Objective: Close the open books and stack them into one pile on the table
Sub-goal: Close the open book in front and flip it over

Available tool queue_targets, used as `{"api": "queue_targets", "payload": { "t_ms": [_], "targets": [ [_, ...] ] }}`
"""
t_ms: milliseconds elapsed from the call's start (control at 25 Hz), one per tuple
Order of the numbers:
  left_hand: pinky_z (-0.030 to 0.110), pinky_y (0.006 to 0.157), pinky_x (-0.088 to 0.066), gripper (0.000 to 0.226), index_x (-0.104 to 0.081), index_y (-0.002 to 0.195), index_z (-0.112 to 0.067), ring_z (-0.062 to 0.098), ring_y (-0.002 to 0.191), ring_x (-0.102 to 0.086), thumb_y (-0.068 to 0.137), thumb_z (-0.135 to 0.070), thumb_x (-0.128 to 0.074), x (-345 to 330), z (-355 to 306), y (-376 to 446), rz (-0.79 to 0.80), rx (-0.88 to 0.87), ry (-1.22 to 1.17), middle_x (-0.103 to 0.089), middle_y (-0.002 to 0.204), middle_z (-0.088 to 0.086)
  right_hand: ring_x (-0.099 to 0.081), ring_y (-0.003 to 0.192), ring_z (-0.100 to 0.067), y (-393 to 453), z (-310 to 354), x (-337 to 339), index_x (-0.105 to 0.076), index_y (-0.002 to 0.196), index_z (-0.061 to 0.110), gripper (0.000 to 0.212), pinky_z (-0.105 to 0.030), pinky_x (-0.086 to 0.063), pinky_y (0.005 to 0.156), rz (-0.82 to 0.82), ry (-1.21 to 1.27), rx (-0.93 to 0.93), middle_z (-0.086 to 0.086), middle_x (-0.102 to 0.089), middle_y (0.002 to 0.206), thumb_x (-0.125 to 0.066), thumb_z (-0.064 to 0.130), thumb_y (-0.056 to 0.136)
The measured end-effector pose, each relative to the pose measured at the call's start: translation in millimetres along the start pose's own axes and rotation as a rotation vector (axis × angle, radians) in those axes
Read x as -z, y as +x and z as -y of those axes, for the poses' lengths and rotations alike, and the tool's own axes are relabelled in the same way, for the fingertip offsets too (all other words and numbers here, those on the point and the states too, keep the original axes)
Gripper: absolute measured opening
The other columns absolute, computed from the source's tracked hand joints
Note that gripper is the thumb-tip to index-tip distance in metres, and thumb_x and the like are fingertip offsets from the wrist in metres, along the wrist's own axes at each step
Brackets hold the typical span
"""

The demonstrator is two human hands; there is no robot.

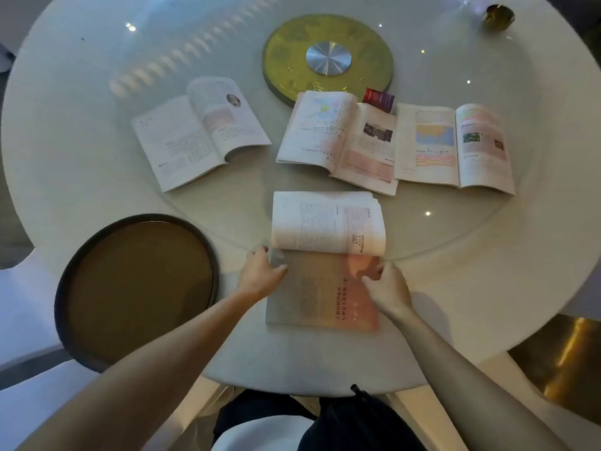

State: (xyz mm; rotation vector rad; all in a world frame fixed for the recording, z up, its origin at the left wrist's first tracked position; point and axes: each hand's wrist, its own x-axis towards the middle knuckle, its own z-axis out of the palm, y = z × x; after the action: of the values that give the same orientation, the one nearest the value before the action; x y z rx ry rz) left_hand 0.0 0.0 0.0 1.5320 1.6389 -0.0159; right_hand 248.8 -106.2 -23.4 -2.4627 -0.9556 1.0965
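Note:
Several open books lie on a round white table (487,271). The nearest book (325,255) is in front of me, with its spine running sideways. Its far half of pages stands lifted and curved. My left hand (260,271) rests on its left edge near the spine. My right hand (383,284) touches its right edge, fingers on the pink near page. Further back lie a left open book (198,131), a middle open book (338,138) and a right open book (455,148). The middle book's right edge overlaps the right one.
A dark round tray (136,288) sits at the near left edge. A gold disc with a silver centre (328,60) marks the middle of the glass turntable. A small red and purple box (379,99) stands behind the middle book. A small dark bowl (497,16) is far right.

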Motion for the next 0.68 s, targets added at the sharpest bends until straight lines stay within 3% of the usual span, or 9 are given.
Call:
{"api": "queue_targets", "payload": {
  "t_ms": [80, 160, 240, 360, 480, 560, 680],
  "targets": [
    [0.033, 0.087, -0.050, 0.068, -0.042, 0.140, -0.005, 0.027, 0.114, -0.058, 0.085, -0.032, -0.071, -4, 0, -5, 0.019, 0.083, -0.030, -0.051, 0.135, 0.012, -0.071, 0.098, -0.024, 5, -14, -1, -0.066, 0.112, 0.016, 0.047, -0.046, -0.061, 0.087, -0.005, 0.137, -0.096, -0.005, -0.073, 0.111, -0.070, 0.038, 0.070],
    [0.025, 0.073, -0.049, 0.045, -0.053, 0.124, -0.009, 0.021, 0.097, -0.062, 0.085, -0.025, -0.070, -13, 8, -11, 0.071, 0.132, -0.113, -0.060, 0.115, 0.008, -0.073, 0.094, -0.022, 1, -20, -2, -0.068, 0.110, 0.020, 0.034, -0.043, -0.061, 0.087, 0.072, 0.226, -0.153, -0.004, -0.077, 0.108, -0.071, 0.022, 0.077],
    [0.022, 0.059, -0.047, 0.027, -0.060, 0.108, -0.009, 0.013, 0.081, -0.064, 0.085, -0.021, -0.068, -21, 15, -13, 0.116, 0.194, -0.251, -0.068, 0.100, 0.005, -0.075, 0.087, -0.019, -6, -18, -2, -0.069, 0.108, 0.020, 0.028, -0.037, -0.063, 0.076, 0.094, 0.307, -0.181, -0.005, -0.079, 0.105, -0.069, 0.011, 0.082],
    [0.026, 0.055, -0.046, 0.022, -0.067, 0.095, -0.002, 0.015, 0.073, -0.064, 0.085, -0.022, -0.068, -24, 20, -10, 0.106, 0.259, -0.291, -0.068, 0.082, 0.006, -0.073, 0.070, -0.014, -9, -18, -2, -0.066, 0.106, 0.016, 0.020, -0.024, -0.055, 0.051, 0.085, 0.403, -0.254, -0.005, -0.077, 0.092, -0.069, 0.007, 0.088],
    [0.027, 0.051, -0.037, 0.030, -0.055, 0.067, -0.011, 0.013, 0.058, -0.050, 0.087, -0.029, -0.069, -20, 22, -7, 0.114, 0.276, -0.264, -0.052, 0.063, 0.001, -0.072, 0.074, -0.018, -10, -21, -2, -0.063, 0.103, 0.012, 0.019, -0.032, -0.057, 0.059, 0.048, 0.461, -0.310, -0.009, -0.076, 0.095, -0.073, 0.015, 0.087],
    [0.027, 0.051, -0.034, 0.035, -0.047, 0.070, -0.014, 0.013, 0.059, -0.045, 0.087, -0.035, -0.070, -14, 24, -6, 0.125, 0.243, -0.242, -0.046, 0.065, 0.000, -0.068, 0.077, -0.021, -11, -19, 2, -0.061, 0.097, 0.010, 0.021, -0.031, -0.051, 0.062, 0.033, 0.463, -0.327, -0.012, -0.074, 0.098, -0.074, 0.021, 0.084],
    [0.026, 0.054, -0.044, 0.027, -0.054, 0.088, -0.013, 0.014, 0.071, -0.060, 0.090, -0.036, -0.068, -4, 26, -7, 0.155, 0.222, -0.421, -0.062, 0.084, 0.003, -0.062, 0.074, -0.025, -10, -18, 10, -0.057, 0.081, 0.014, 0.019, -0.033, -0.044, 0.065, 0.011, 0.455, -0.324, -0.013, -0.070, 0.091, -0.074, 0.023, 0.083]
  ]
}}
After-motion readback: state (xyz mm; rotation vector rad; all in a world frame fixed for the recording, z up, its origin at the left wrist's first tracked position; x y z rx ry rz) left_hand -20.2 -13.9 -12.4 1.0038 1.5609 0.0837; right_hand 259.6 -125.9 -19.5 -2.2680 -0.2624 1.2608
